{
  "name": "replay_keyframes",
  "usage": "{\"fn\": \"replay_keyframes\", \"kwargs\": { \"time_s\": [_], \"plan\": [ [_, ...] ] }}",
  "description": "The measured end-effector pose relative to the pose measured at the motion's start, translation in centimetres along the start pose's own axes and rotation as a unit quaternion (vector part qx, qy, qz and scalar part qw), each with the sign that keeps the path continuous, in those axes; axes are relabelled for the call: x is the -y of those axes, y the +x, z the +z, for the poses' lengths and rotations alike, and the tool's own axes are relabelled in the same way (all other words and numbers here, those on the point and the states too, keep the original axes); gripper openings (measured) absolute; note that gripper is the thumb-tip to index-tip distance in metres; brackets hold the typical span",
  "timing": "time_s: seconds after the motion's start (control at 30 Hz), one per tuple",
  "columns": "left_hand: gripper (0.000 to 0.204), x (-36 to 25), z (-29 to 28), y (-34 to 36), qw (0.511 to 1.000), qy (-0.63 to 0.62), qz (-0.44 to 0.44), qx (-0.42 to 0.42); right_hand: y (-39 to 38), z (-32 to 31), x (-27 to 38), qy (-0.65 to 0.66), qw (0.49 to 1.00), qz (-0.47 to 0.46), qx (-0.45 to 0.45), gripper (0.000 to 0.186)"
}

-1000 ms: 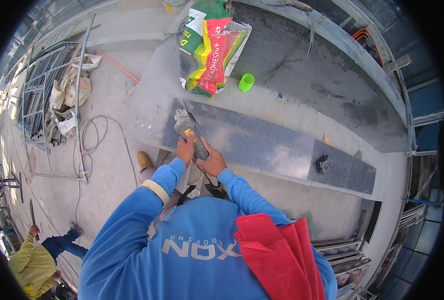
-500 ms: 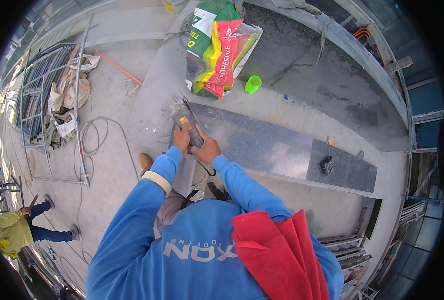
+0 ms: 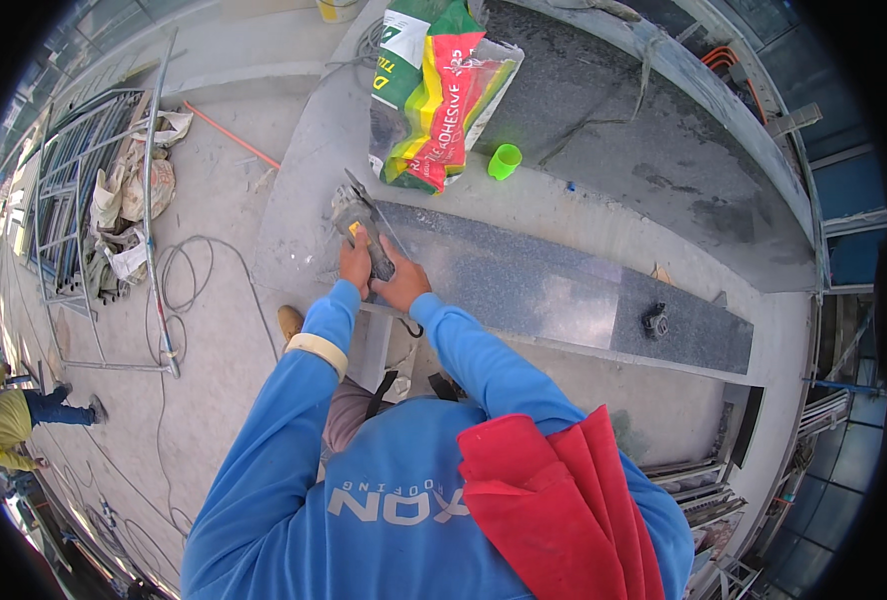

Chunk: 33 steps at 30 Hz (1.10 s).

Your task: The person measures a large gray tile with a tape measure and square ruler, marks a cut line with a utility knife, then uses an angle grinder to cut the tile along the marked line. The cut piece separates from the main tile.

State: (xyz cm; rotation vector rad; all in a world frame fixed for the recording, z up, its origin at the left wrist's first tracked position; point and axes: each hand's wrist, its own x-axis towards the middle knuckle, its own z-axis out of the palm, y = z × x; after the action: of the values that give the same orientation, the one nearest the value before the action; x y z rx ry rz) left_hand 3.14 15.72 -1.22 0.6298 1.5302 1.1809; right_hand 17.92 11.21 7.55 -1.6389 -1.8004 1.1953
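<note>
Both my hands grip a grey angle grinder (image 3: 348, 212), its head pointing away from me. My left hand (image 3: 355, 264) is closed around the left side of its body, and my right hand (image 3: 404, 284) is closed on the right side, nearer the rear. The grinder's thin disc (image 3: 376, 212), seen nearly edge-on, sits at the left end of a long dark speckled stone slab (image 3: 524, 272). Whether the disc touches the slab I cannot tell. My fingers hide part of the tool's body, and a black cord hangs near my right wrist.
Beyond the slab lie a green, red and yellow adhesive bag (image 3: 434, 100) and a bright green cup (image 3: 505, 161). A small dark tool (image 3: 655, 320) rests on the slab's right part. Left are a metal frame (image 3: 152, 200), sacks (image 3: 144, 185), a floor cable (image 3: 249, 275) and a person in yellow (image 3: 4, 420).
My hands and the grinder have shifted slightly up and left in the picture. The person in yellow has moved further left, toward the picture's edge.
</note>
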Motion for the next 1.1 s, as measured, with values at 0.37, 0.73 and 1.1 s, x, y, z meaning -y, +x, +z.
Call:
{"fn": "replay_keyframes", "kwargs": {
  "time_s": [0.37,0.73,1.1],
  "plan": [
    [0.068,-1.2,2.4,-5.0,1.0,-0.026,0.004,-0.015,-2.8,-2.7,-0.1,0.033,0.995,0.057,0.071,0.102],
    [0.059,-0.4,3.4,-7.3,1.0,-0.024,-0.003,0.009,-5.0,-2.3,-2.3,0.034,0.998,0.031,0.042,0.104],
    [0.059,0.1,3.7,-6.8,1.0,-0.003,-0.013,-0.003,-5.0,-2.5,-2.8,0.027,0.998,0.041,0.048,0.103]
  ]
}}
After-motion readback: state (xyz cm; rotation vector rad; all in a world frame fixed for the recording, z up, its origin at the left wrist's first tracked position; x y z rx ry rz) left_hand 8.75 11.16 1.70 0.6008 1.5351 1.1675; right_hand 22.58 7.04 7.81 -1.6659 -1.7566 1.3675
